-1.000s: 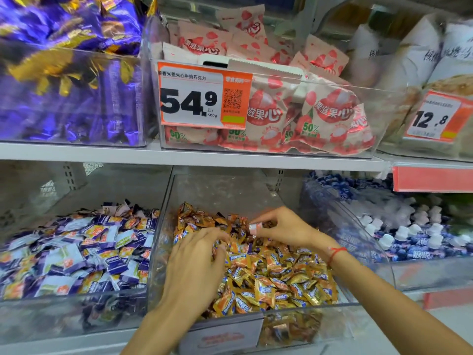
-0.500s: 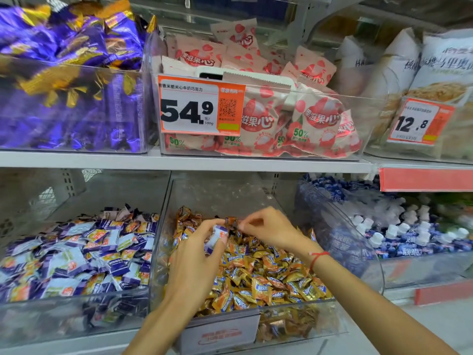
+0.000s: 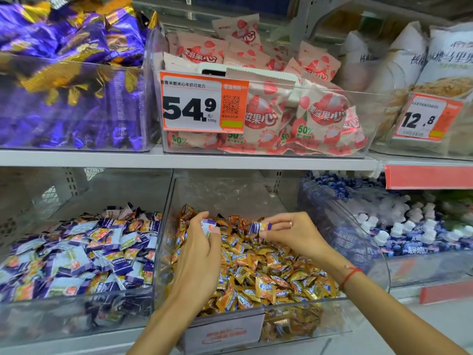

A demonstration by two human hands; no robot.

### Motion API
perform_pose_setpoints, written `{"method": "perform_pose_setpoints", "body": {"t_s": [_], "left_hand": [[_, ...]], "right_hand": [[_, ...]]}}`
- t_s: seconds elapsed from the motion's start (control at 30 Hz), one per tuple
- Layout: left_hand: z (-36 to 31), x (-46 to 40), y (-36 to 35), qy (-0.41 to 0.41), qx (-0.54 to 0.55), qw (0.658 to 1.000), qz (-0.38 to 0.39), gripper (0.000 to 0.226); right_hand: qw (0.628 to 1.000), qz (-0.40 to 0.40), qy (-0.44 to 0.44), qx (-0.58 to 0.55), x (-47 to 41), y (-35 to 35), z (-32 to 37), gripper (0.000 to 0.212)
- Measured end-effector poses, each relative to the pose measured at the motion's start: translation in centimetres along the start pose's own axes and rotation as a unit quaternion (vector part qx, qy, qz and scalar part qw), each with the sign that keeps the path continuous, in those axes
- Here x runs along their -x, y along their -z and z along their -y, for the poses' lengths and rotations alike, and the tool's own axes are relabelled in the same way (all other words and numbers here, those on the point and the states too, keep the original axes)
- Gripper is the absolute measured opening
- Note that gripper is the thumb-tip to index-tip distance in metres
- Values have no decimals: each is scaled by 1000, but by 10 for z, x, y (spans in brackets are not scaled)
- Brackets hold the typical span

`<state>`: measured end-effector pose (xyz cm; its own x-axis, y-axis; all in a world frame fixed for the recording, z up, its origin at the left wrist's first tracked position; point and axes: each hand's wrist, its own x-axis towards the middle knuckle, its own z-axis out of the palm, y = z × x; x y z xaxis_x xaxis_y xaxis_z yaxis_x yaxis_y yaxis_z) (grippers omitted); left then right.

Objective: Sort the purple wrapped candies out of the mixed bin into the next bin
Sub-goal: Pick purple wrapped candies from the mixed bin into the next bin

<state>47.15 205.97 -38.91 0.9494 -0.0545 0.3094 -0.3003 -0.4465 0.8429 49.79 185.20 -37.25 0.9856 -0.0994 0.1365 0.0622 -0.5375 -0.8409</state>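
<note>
A person stands at a shop shelf with both bare hands over a clear plastic bin (image 3: 363,298) on the lower shelf, heaped with small orange and gold wrapped candies (image 3: 266,275). The left hand (image 3: 198,260) hovers over the left side of the heap, its thumb and fingertips pinching one purple and white wrapped candy (image 3: 207,226) just above the pile. The right hand (image 3: 291,234) is raised over the back of the heap, its thumb and forefinger pinching a second purple wrapped candy (image 3: 259,226) by one end, so the candy sticks out to the left. The two held candies are near each other but apart. A thin red string (image 3: 352,274) circles the right wrist.

Just beside this bin on the left sits another clear bin (image 3: 76,313), filled with purple and white wrapped candies (image 3: 84,254) of the same sort as the two being held. To the right is a rounded clear bin holding blue and white sweets (image 3: 409,229).

On the upper shelf stand three more bins: shiny purple and gold packets (image 3: 74,73) at left, pink and white packets (image 3: 302,108) in the middle behind an orange price tag (image 3: 203,102) reading 54.9, and pale bags (image 3: 419,65) at right with a tag (image 3: 426,117) reading 12.8
</note>
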Motion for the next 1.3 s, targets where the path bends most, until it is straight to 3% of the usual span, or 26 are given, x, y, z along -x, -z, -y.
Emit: {"method": "perform_pose_setpoints", "body": {"t_s": [0.1, 0.23, 0.33, 0.47, 0.53, 0.67, 0.77, 0.9, 0.97, 1.1, 1.2, 1.3], "left_hand": [[-7, 1, 1, 14, 5, 999, 37, 53], [-10, 2, 2, -5, 25, 1000, 18, 52], [-4, 0, 3, -25, 61, 996, -54, 40], [0, -2, 2, 0, 52, 996, -74, 23], [1, -3, 2, 1, 41, 996, -74, 21], [2, -3, 2, -5, 25, 997, -72, 24], [4, -5, 0, -4, 14, 998, -63, 25], [2, -4, 1, 0, 19, 998, -65, 23], [0, -3, 1, -1, 21, 998, -67, 23], [-1, -3, 1, -3, 22, 998, -66, 23], [-2, -2, 2, 1, 29, 997, -65, 23], [-3, -1, 2, 9, 30, 998, -62, 24]], "right_hand": [[989, 75, 12, -127, 11, -5, 25, 25], [978, 142, 71, -133, 19, -28, 54, 16], [982, 138, 112, -66, 8, -34, 55, 22], [994, 51, 60, 75, -45, -37, 30, 39], [982, 128, 20, 136, -66, -47, 25, 46], [919, 260, 3, 298, -108, -84, -43, 54], [913, 290, 26, 287, -91, -89, -10, 50], [920, 326, 54, 212, -61, -63, 15, 48], [903, 333, 75, 259, -43, -38, 4, 33], [868, 368, 134, 305, -4, 12, -19, 40], [867, 375, 101, 312, 7, 33, -20, 38], [897, 338, 88, 271, 4, 44, -6, 28]]}}
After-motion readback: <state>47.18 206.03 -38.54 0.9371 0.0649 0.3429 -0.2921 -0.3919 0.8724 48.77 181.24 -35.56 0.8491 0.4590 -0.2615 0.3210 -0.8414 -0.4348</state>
